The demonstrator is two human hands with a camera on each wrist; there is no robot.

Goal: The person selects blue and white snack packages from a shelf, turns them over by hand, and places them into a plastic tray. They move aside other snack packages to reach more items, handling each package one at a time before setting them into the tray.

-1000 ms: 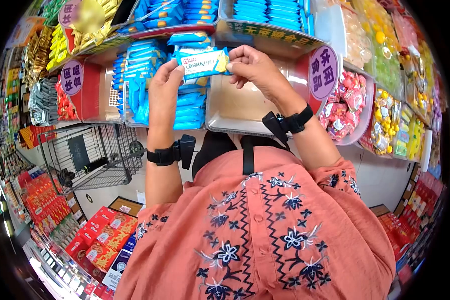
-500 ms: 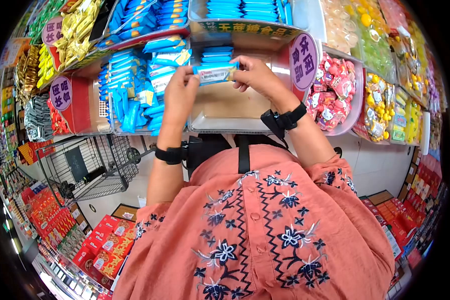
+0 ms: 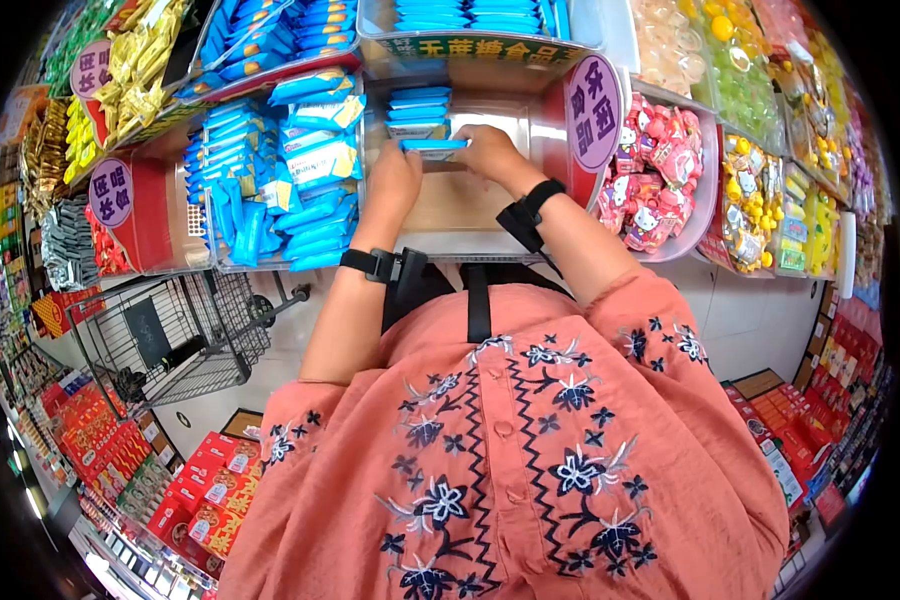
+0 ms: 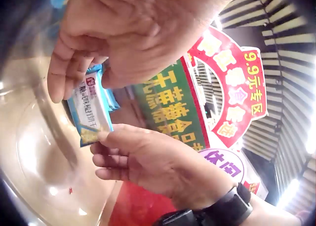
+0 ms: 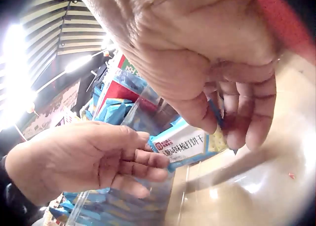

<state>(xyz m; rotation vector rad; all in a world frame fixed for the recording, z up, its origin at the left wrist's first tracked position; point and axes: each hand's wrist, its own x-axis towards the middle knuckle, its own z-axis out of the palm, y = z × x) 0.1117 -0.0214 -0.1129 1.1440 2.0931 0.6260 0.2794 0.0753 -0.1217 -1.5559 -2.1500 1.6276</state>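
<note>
Both hands hold one blue-and-white packet of soda crackers (image 3: pixel 433 145), level in the bin, in front of a short row of similar blue packets (image 3: pixel 418 104). My left hand (image 3: pixel 395 182) pinches its left end and my right hand (image 3: pixel 495 160) its right end. From the head it is seen edge-on. In the left wrist view the packet's printed white face (image 4: pixel 90 105) shows, with yellow at one corner. The right wrist view shows that packet (image 5: pixel 180 143) between the thumbs and fingers, its right end partly hidden by the right hand (image 5: pixel 212 73).
A clear-walled bin (image 3: pixel 460 245) surrounds the hands. Left of it is a bin heaped with blue packets (image 3: pixel 315 160); at right, a tub of pink packets (image 3: pixel 655 180) behind a purple sign (image 3: pixel 594 112). A wire shopping cart (image 3: pixel 185 335) stands at lower left.
The hands have brought the packet from beside the left heap down into the right bin, near the short row. Its printed face has tipped away from the head view.
</note>
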